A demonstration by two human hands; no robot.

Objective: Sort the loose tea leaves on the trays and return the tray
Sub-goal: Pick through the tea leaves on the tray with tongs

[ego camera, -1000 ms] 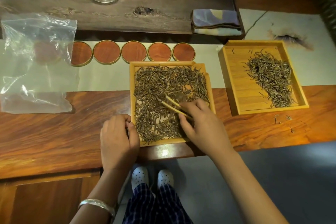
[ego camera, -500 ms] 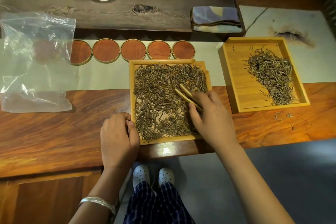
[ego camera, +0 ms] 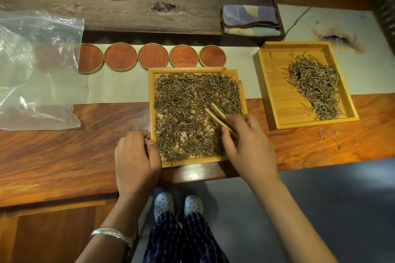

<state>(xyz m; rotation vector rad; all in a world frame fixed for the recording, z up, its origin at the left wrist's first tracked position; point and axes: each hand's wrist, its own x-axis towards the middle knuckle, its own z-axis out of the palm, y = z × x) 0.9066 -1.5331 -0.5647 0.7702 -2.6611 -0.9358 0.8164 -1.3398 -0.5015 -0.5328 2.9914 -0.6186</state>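
Over the near bamboo tray [ego camera: 154,113] of tea leaves [ego camera: 188,113], the right hand [ego camera: 250,145] is pinching bamboo tweezers [ego camera: 220,118], tips apart. The left hand [ego camera: 134,160] is gripping the tray's left rim with curled fingers.

Pale yellow bamboo trays [ego camera: 152,113] held olive-brown tea leaves [ego camera: 188,113]. At ten o'clock, reddish-brown coasters [ego camera: 153,58] had gold rims; at six o'clock, trousers [ego camera: 177,239] were navy-and-white checked.

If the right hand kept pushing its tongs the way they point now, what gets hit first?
The right hand aims its bamboo tongs up-left, so they would probably plough first through the loose brown tea leaves in the near wooden tray; tip height above them is unclear.
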